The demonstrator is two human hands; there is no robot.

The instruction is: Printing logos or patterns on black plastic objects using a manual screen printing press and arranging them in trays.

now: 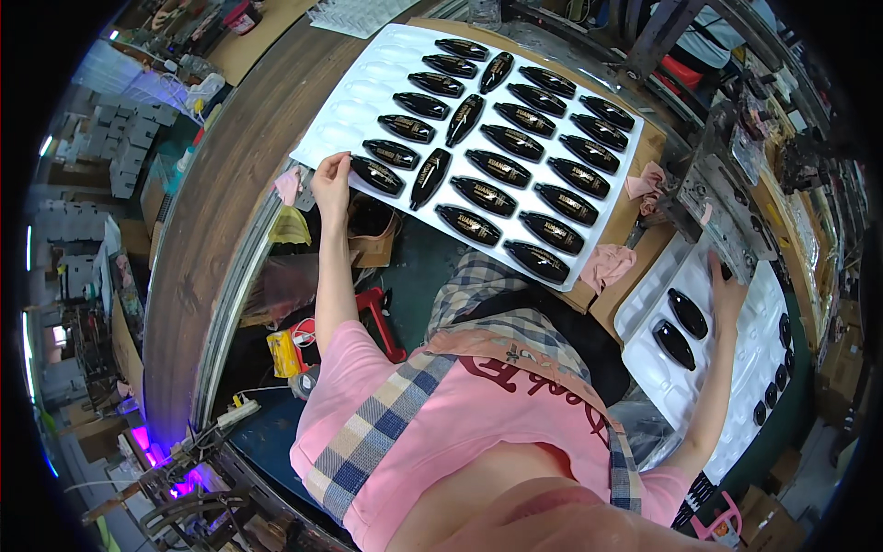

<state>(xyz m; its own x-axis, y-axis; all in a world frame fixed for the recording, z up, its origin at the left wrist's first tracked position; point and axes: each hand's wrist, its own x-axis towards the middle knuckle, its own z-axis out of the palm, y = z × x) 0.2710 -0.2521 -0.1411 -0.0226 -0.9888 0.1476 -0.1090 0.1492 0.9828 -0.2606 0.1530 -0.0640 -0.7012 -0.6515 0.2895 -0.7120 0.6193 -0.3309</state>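
Note:
A large white moulded tray (349, 101) holds several glossy black oval pieces (498, 168) with gold print, its left part showing bare pockets. My left hand (331, 179) has thumb and fingers closed at the tray's lower-left edge, touching a black piece's end; whether it grips piece or tray I cannot tell. My right hand (725, 285) reaches over a smaller white tray (644, 299) at the right, fingers curled round something dark, too hidden to name, beside the metal fixture. Two plain black pieces (686, 315) lie in that tray, with more along its far right.
A metal press fixture (708, 184) stands at the upper right, near pink cloths (607, 265) on cardboard (648, 147). A wooden surface (189, 248) curves along the left. Below it are a yellow container (283, 354) and red object (382, 322). A person in white (694, 37) is behind the machinery.

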